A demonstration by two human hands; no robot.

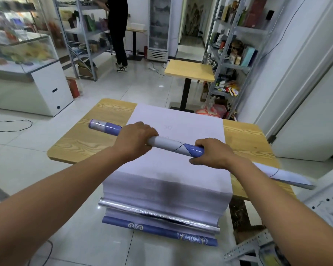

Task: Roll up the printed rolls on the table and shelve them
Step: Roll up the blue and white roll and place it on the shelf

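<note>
printed roll (173, 145) gripped across left hand (135, 139), right hand (211, 154)

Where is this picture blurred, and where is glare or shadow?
Head view: counter at left and the roll at its right end are blurred; a glare spot on the floor; a dark shadow on the paper; the lens bends the edges.

A light wood-grain table with rounded corners (81, 143) is standing on pale glossy floor tiles (142, 87). A thick stack of pale lilac printed sheets (177, 169) is lying along its middle, its near end drooping over the front edge.
</note>
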